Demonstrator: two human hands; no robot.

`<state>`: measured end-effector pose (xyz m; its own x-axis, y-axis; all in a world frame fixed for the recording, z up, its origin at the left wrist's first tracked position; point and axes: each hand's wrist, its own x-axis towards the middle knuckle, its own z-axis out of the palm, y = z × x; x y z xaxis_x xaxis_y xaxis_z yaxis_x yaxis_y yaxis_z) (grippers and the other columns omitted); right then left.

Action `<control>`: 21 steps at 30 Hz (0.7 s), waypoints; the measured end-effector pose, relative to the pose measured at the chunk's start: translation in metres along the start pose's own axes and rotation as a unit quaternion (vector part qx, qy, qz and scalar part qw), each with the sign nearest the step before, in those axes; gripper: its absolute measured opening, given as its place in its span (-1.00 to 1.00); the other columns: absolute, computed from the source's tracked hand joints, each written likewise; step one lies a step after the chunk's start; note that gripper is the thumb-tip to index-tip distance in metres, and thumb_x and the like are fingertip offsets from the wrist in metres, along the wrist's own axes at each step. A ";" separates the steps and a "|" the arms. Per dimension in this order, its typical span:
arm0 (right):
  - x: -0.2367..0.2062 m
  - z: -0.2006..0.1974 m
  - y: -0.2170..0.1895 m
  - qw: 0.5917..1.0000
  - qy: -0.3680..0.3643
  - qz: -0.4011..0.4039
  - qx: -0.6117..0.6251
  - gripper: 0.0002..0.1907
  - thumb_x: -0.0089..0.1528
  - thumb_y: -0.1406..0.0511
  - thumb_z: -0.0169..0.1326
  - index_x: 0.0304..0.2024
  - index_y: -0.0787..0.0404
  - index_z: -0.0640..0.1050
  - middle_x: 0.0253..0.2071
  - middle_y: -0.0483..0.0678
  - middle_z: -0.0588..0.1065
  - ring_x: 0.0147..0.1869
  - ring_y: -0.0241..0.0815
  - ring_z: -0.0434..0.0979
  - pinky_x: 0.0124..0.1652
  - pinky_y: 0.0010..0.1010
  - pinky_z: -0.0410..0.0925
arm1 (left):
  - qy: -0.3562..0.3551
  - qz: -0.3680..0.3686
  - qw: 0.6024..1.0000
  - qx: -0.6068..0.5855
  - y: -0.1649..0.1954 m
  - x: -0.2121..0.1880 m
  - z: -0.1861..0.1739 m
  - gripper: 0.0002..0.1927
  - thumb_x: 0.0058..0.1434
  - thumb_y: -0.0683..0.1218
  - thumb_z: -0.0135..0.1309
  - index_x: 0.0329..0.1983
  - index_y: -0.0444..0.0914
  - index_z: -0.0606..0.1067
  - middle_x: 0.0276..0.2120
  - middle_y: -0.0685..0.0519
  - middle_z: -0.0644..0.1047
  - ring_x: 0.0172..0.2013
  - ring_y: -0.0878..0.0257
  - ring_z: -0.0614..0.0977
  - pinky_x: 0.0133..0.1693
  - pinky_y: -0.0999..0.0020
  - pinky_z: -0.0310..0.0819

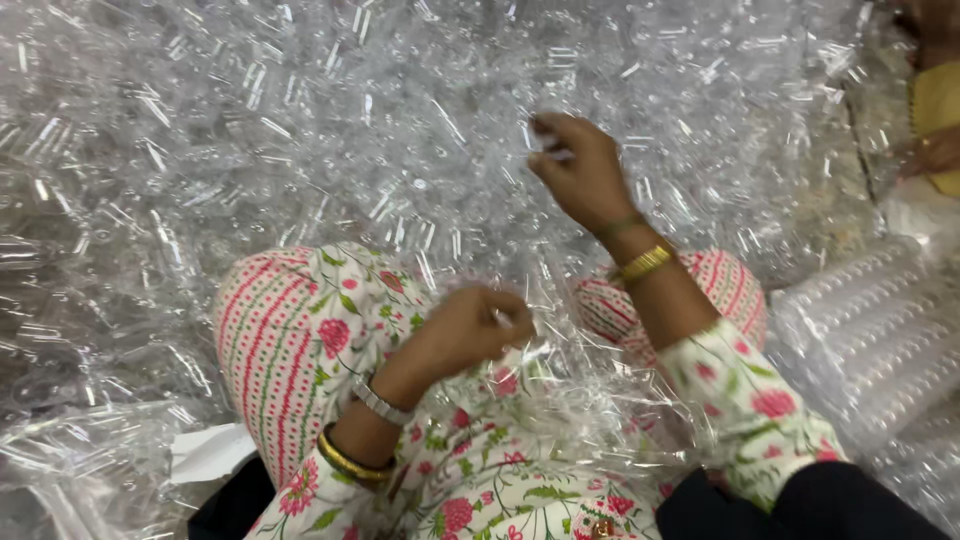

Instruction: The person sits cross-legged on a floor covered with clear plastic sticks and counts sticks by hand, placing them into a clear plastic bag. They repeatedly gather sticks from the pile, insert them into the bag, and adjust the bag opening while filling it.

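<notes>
I sit on the floor in flowered clothes, knees drawn up. My left hand (465, 328) is curled over my lap, fingers pinched on a small clear plastic piece (503, 318). My right hand (578, 172) is raised over the heap of clear plastic pieces (300, 120), its fingertips closed on another small clear piece (553, 152). More clear plastic lies loose in my lap (570, 390). Both wrists wear bangles; the left also has a metal watch band.
The heap of clear plastic pieces covers the floor ahead and to the left. Stacked clear plastic trays (880, 340) lie at the right. Another person's arm in yellow (935, 110) shows at the top right. A white paper scrap (210, 452) lies at my left knee.
</notes>
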<state>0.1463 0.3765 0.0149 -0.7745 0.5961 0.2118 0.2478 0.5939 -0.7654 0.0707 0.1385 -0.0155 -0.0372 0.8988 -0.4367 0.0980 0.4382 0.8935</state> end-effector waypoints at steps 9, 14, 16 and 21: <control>0.025 0.047 0.041 0.985 0.093 -0.091 -0.109 -0.47 0.12 0.41 0.33 0.12 0.19 0.46 0.04 0.02 0.42 0.08 -0.10 0.54 -0.03 -0.37 0.48 | 0.117 0.143 0.895 -0.407 -0.043 0.029 -0.031 -0.69 0.43 -0.07 0.01 0.09 -0.39 0.50 -0.18 -0.08 0.63 -0.27 0.20 0.69 -0.21 0.28 0.66; -0.073 0.052 -0.014 0.957 0.108 0.017 0.267 -0.57 0.17 0.44 0.33 0.00 0.24 0.41 -0.05 -0.07 0.42 0.02 -0.29 0.46 0.02 -0.48 0.44 | 0.098 0.199 0.857 -0.464 -0.040 0.047 -0.017 -0.53 0.46 -0.05 -0.06 0.38 -0.33 0.32 0.11 -0.06 0.53 0.04 0.25 0.64 0.04 0.27 0.66; -0.095 0.055 -0.030 0.948 0.046 0.029 0.314 -0.67 0.21 0.44 0.28 -0.03 0.27 0.45 0.04 -0.04 0.45 0.14 -0.26 0.49 0.14 -0.43 0.45 | 0.102 0.217 0.852 -0.466 -0.037 0.049 -0.015 -0.51 0.49 -0.06 -0.07 0.43 -0.33 0.27 0.18 -0.06 0.49 0.11 0.25 0.61 0.08 0.26 0.62; -0.094 0.041 -0.049 0.967 0.012 0.013 0.253 -0.74 0.31 0.43 0.19 0.05 0.30 0.53 0.16 0.01 0.51 0.24 -0.20 0.54 0.26 -0.38 0.45 | 0.080 0.248 0.838 -0.479 -0.032 0.039 -0.019 -0.45 0.46 0.00 -0.10 0.44 -0.32 0.22 0.14 -0.06 0.52 0.04 0.14 0.66 0.03 0.15 0.69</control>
<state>0.1833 0.2691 0.0073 -0.7564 0.6233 0.1984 -0.0551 0.2415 -0.9688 0.0475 0.1597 -0.0592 -0.3693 0.9286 -0.0349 -0.6993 -0.2530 0.6686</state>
